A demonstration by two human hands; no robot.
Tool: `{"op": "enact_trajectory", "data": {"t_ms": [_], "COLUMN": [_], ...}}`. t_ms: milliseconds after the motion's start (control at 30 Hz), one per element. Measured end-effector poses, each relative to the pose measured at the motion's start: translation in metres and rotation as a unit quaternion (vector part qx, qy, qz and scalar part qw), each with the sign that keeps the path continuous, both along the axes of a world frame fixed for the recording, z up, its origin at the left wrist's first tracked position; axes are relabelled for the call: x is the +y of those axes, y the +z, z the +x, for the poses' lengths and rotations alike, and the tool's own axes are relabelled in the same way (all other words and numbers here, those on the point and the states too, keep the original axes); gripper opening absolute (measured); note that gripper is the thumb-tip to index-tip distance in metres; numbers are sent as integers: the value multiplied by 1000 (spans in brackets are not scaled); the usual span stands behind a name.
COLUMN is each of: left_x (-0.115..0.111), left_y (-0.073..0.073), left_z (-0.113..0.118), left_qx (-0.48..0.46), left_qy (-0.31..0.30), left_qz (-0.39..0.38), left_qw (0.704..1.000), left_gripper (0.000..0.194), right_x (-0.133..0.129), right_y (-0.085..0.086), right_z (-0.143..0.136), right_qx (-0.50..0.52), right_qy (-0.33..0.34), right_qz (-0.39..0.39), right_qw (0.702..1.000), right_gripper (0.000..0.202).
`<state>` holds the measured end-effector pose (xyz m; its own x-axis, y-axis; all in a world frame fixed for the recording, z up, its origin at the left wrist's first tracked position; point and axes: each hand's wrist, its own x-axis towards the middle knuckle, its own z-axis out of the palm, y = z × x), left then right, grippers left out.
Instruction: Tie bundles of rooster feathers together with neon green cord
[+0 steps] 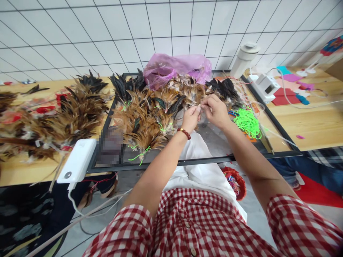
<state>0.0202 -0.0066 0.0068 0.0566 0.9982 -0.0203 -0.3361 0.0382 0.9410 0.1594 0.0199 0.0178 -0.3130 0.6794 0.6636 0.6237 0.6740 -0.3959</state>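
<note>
My left hand [191, 117], with a beaded bracelet [184, 133] at its wrist, is closed in a pinch. Beside it my right hand [215, 109] is closed too, its fingertips almost meeting the left ones. Whatever lies between the fingers is too small to make out. Just beyond both hands is a heap of pale-based brown feathers [197, 93]. Brown feather bundles [144, 125], some tied with green cord, spread to the left. A tangle of bright green cord [247, 123] lies right of my right hand, near dark feathers [225, 89].
A black-framed board [150, 166] bears the feathers. Behind them sits a pink plastic bag [178, 69]. A white bottle [244, 60] and white chargers [265, 85] stand at the right. A white power bank [77, 160] rests at the left edge, its cable hanging. More feathers [80, 110] cover the left table.
</note>
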Motion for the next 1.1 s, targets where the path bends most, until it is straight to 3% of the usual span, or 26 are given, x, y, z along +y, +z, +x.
{"op": "enact_trajectory", "data": {"t_ms": [67, 133, 300, 467, 533, 733, 867, 967, 1100], "left_x": [1, 4, 14, 14, 13, 15, 16, 17, 15], "left_y": [2, 3, 5, 5, 5, 5, 3, 1, 1], "left_z": [-1, -4, -14, -15, -14, -15, -16, -16, -15], "left_qx": [-25, -56, -109, -127, -122, -115, -111, -99, -82], "left_qy": [8, 57, 188, 209, 211, 231, 238, 232, 224], "left_qz": [-14, -23, -45, -46, -43, -39, -42, -49, -56], "left_qw": [1000, 997, 975, 969, 969, 965, 964, 966, 970], "left_gripper": [38, 38, 44, 45, 45, 44, 43, 43, 43], "right_x": [2, 6, 5, -3, -3, 5, 7, 9, 13], "right_y": [-6, -11, -17, -16, -16, -15, -18, -21, -23], "right_z": [3, 7, 14, -4, -10, 7, 22, 17, -3], "right_qx": [36, 37, -71, -161, -187, -117, -104, -149, -186], "right_qy": [-36, -71, -118, -188, -187, -170, -171, -115, -46], "right_qz": [-20, -56, -168, -227, -233, -213, -128, -50, -46], "right_qw": [999, 995, 976, 942, 936, 955, 971, 981, 980], "right_gripper": [14, 16, 13, 29, 24, 24, 28, 31, 29]}}
